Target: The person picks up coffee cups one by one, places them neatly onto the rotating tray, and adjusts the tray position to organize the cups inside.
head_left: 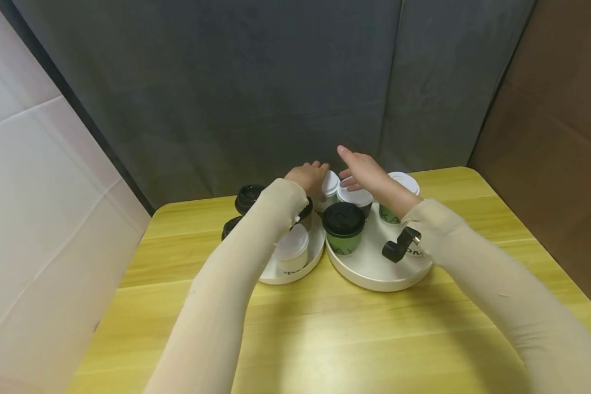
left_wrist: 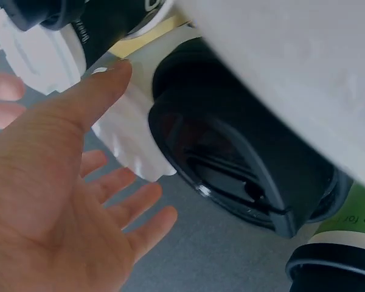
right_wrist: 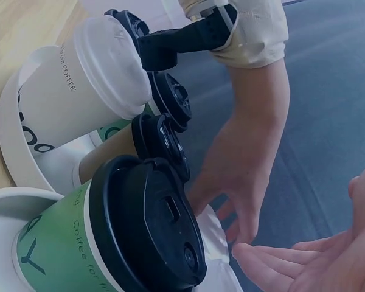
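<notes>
My left hand (head_left: 306, 177) reaches to the back, beside a white-lidded paper cup (head_left: 331, 184) where two round trays meet. In the left wrist view its thumb and spread fingers lie on either side of a white lid (left_wrist: 126, 135), fingers extended. My right hand (head_left: 366, 174) hovers over another white-lidded cup (head_left: 355, 196), fingers straight and thumb raised, holding nothing. The right wrist view has its fingertips close to the left hand's. A green cup with a black lid (head_left: 343, 221) stands in front, on the right tray (head_left: 369, 280).
On the left tray (head_left: 287, 278) stand a white-lidded cup (head_left: 292, 247) and black-lidded cups, partly behind my left sleeve. A further white-lidded green cup (head_left: 403, 183) is at the back right. A grey curtain (head_left: 226, 98) hangs behind the wooden table (head_left: 295, 339).
</notes>
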